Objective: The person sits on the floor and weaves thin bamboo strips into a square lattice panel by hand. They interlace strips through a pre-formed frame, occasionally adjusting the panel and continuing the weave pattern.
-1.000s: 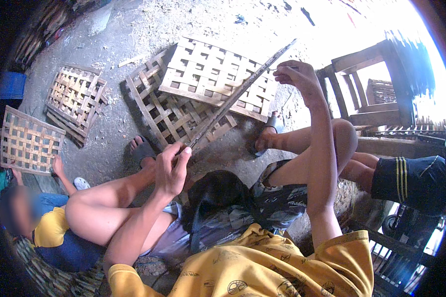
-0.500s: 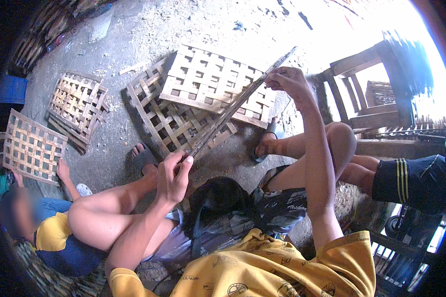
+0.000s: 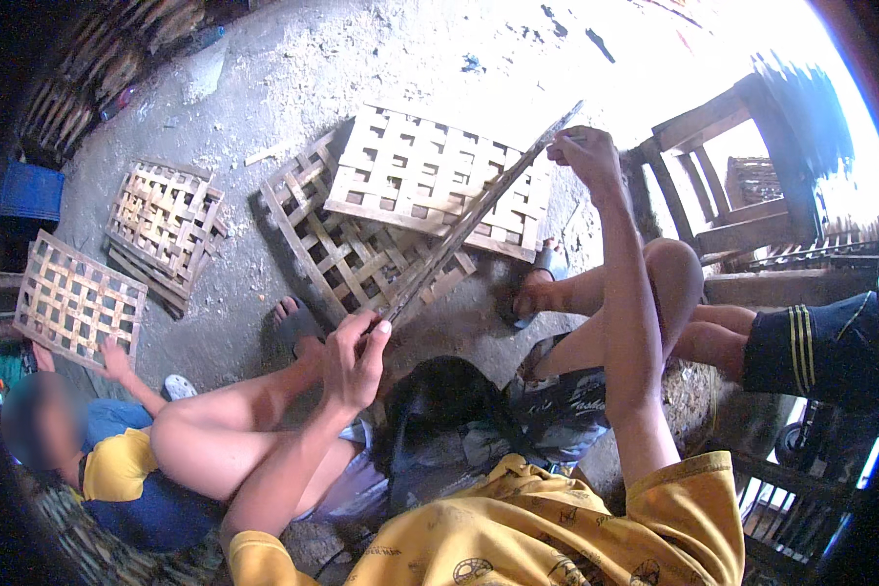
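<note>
Across my lap, a long thin dark strip [image 3: 479, 213], apparently wood or bamboo, slants from my left hand up to the far right. My left hand [image 3: 354, 363] pinches its near end between thumb and fingers. Close to the far tip, my right hand [image 3: 588, 158] has its fingers closed on the same strip. Beneath the strip on the ground lies a pale woven slat panel [image 3: 391, 221] with a wooden frame. It partly covers a second woven panel [image 3: 299, 256].
At the left, more woven panels [image 3: 166, 220] lie stacked. A co-worker's hand [image 3: 117, 359] touches another panel [image 3: 80, 298]. A blue crate [image 3: 31, 190] stands behind. A wooden frame [image 3: 742, 220] is at the right, near another person's legs [image 3: 718, 337]. My sandalled foot [image 3: 298, 327] rests by the panels.
My right hand has slid along the strip toward its far tip. My left hand keeps its pinch. The co-worker's near hand has opened out against the panel. The whole view has shifted slightly.
</note>
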The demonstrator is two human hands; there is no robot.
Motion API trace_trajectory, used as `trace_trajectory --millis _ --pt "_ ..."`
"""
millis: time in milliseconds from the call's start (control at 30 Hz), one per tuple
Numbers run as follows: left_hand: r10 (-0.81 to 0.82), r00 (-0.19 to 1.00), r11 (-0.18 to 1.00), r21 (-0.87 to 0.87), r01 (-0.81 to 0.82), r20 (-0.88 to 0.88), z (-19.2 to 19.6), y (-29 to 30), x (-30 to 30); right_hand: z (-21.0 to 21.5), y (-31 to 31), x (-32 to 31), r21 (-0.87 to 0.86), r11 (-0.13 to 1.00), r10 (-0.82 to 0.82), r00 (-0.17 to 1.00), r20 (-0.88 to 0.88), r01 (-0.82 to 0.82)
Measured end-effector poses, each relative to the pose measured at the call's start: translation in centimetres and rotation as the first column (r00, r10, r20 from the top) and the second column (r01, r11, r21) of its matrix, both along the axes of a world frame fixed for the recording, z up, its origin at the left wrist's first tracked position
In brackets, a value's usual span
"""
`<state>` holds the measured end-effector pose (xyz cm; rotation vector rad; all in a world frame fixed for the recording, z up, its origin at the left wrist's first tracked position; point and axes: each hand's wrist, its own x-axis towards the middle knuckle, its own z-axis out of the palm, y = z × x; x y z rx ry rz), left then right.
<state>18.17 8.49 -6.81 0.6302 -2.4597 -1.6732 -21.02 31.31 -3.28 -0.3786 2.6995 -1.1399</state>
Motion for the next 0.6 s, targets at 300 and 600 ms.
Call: trace_trajectory --millis 300,600 --pt "0.037 0.999 0.999 0.013 -0.036 -0.014 0.2 0.0 0.7 1.8 0.7 0.9 -0.243 0.968 -0.053 0.995 0.082 0.071" --pt "0.007 1.000 0.998 -0.056 -0.008 -0.018 0.7 0.1 0.7 1.7 -0.8 1.8 -0.030 0.999 0.014 0.995 0.096 -0.011"
